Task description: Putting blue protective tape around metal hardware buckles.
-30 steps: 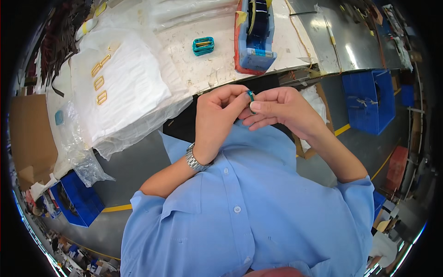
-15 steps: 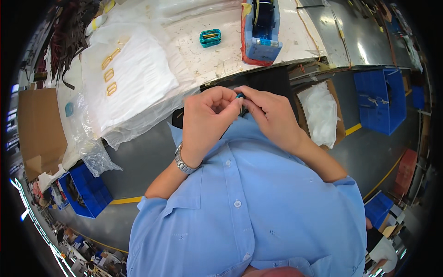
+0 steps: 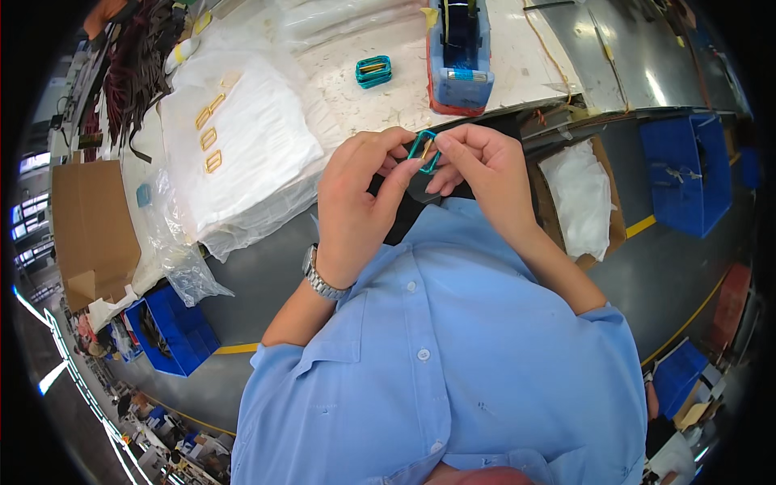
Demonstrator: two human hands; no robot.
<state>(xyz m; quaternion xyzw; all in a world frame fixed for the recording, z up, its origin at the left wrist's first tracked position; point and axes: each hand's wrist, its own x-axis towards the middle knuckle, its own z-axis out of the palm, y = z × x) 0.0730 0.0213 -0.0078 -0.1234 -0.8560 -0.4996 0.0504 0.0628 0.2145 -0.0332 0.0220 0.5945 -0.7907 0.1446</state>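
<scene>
Fingers [image 3: 384,144] and thumb of the left hand [image 3: 356,182] are clamped on the near side of a teal rectangular buckle [image 3: 426,150], while the thumb and forefinger of the right hand [image 3: 491,166] pinch its other side. The buckle is held up between the two hands, tilted, just in front of the table's near edge and close to the chest of a light-blue button-up shirt [image 3: 501,347]. A narrow gold bar runs slantwise across its opening; whether it is fixed there or a separate piece, I cannot tell. A silver wristwatch [image 3: 322,279] circles the left wrist. Beyond the hands, on a scuffed white worktable [image 3: 404,90], stands a small stack of teal buckles [image 3: 373,71] with gold showing inside, and to its right a blue tape dispenser [image 3: 459,74] with a red base. To the left, gold buckles [image 3: 208,139] lie in a slanting row on a white sheet [image 3: 263,133], and a clear plastic bag [image 3: 190,271] hangs over the table edge. Right of the hands is a cardboard box [image 3: 612,194] lined with white material. Blue bins [image 3: 691,182] sit on the grey floor [image 3: 267,295] at both sides.
</scene>
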